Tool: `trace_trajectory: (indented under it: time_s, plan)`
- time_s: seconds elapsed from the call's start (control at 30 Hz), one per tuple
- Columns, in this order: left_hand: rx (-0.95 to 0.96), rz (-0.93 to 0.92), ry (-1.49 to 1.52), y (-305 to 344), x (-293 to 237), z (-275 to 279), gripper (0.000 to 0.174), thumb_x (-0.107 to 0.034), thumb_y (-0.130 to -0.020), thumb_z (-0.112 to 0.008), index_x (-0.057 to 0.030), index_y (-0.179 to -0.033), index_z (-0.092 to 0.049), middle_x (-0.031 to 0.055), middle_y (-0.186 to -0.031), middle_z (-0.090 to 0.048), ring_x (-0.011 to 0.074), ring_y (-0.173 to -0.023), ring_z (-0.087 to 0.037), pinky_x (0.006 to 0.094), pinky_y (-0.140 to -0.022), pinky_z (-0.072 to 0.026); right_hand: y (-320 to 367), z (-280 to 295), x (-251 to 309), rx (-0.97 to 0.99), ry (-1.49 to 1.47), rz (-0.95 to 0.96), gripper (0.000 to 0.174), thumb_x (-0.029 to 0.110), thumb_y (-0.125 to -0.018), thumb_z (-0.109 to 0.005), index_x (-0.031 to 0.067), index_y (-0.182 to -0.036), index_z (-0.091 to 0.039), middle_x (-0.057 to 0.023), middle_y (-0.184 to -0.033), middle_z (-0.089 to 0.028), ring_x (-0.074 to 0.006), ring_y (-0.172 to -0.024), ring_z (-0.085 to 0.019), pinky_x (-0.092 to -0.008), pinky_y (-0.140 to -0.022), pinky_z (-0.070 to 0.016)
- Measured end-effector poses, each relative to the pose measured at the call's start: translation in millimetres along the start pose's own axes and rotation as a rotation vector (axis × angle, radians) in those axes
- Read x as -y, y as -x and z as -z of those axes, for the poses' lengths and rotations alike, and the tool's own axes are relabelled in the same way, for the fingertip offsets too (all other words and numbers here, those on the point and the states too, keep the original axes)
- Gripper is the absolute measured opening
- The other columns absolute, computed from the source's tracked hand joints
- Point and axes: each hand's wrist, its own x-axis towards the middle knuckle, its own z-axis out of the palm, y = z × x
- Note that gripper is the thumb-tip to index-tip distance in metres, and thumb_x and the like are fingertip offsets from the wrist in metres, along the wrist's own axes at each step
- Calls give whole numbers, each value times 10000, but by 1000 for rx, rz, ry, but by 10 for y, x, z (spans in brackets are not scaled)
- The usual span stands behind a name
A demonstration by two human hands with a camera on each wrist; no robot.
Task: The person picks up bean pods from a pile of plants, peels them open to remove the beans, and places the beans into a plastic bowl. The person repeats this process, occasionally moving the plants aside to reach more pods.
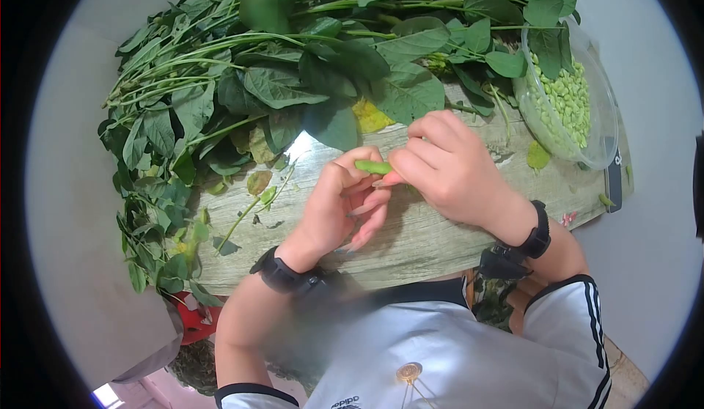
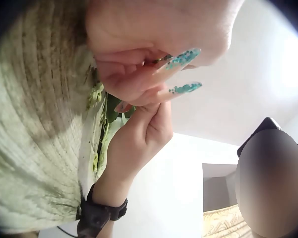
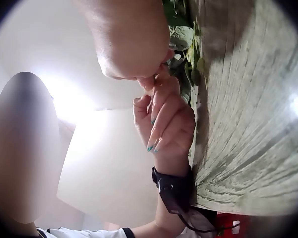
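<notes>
In the head view a green bean pod [image 1: 373,167] lies between the two hands above the middle of the table. The left hand [image 1: 343,202] pinches its left end between thumb and forefinger, the other fingers bent loosely, palm up. At the pod's right end, the right hand [image 1: 449,166] grips with thumb and curled fingers. In the left wrist view, the left hand [image 2: 149,64] hides the pod, with the right hand [image 2: 134,141] behind it. The right wrist view shows the left hand [image 3: 169,121] meeting the right hand [image 3: 131,44]; the pod cannot be made out there.
Leafy stems [image 1: 279,64] are heaped along the table's far and left sides. A clear bowl [image 1: 607,127] holds green beans [image 1: 568,101] at the right, partly over a dark flat object [image 1: 614,182]. Loose leaves and a yellow leaf [image 1: 372,116] lie on the wooden table [image 1: 411,244].
</notes>
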Motion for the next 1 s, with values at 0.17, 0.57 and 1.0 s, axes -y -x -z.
trace_trajectory:
  time_s: [0.17,0.57,1.0]
  plan:
    - [-77,-18,-1,-3,-15,-79,234,-256,-883,-342,-50,-908,-450,50,-664,-434,161,-403,-418,262,-356,-319,0,-20,17,-43,-15,-35,235,183,-693,-745,41,-757,-569,-78,-744,-525,-277,-810,-544,-388,-716,-465]
    - [-74,-164,-170,-49,38,-47,153,-173,-893,-317,-56,-876,-415,24,-629,-415,123,-432,-432,244,-370,-312,2,-50,42,-16,-82,-131,165,168,-856,-675,60,-795,-567,-60,-730,-572,-245,-801,-525,-393,-792,-418]
    - [-105,-231,-619,19,-14,-148,182,-147,-985,-456,-14,-1073,-543,-1,-647,-520,93,-512,-480,252,-493,-385,37,6,34,-31,-563,-463,180,144,-935,-599,8,-999,-699,-78,-748,-617,-242,-795,-534,-351,-715,-448]
